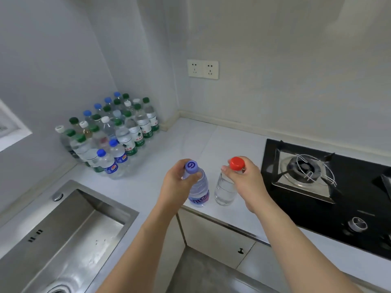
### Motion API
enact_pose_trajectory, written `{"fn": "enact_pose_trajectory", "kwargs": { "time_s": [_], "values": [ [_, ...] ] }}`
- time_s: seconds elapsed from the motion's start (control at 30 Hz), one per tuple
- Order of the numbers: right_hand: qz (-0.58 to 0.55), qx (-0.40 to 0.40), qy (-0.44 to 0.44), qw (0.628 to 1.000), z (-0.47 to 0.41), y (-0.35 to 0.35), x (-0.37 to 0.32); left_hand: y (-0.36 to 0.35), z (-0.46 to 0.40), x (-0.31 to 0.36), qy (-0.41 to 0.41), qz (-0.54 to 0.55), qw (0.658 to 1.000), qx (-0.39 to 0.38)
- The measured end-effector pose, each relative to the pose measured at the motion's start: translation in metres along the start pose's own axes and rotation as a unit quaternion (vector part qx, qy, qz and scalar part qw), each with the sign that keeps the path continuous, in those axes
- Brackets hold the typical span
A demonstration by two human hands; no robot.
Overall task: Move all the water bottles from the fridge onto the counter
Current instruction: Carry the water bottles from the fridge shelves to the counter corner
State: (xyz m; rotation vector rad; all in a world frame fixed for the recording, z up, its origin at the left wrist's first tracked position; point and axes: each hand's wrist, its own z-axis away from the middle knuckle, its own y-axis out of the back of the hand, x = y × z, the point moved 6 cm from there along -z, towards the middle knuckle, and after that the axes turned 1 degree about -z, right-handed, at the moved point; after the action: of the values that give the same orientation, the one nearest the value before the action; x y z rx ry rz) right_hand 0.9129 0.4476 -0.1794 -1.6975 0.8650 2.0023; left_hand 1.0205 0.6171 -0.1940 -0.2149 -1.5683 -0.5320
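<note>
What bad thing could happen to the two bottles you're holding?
1. Both bottles stand close to the counter's front edge; a nudge as the hands let go might tip the purple-cap bottle or the red-cap bottle onto the floor.
2. The left hand and right hand grip only near the caps, so a bottle could swing or slip.
3. The red-cap bottle is near the stove; it could knock against it.
</note>
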Motion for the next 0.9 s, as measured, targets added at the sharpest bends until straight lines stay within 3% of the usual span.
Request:
{"fn": "enact_pose_trajectory", "kwargs": {
  "time_s": [0.5,0.7,0.9],
  "values": [
    [0.018,-0.095,0.023,0.995,-0.159,-0.125,-0.017,0.069,-0.121,-0.033,0.078,0.002,0.994,0.074],
    [0.041,-0.134,0.044,0.989,-0.232,-0.164,-0.032,0.092,-0.186,-0.034,0.074,-0.059,0.986,0.140],
    [0.068,-0.183,0.045,0.980,-0.288,-0.212,-0.039,0.110,-0.233,-0.039,0.083,-0.091,0.981,0.147]
  ]
}}
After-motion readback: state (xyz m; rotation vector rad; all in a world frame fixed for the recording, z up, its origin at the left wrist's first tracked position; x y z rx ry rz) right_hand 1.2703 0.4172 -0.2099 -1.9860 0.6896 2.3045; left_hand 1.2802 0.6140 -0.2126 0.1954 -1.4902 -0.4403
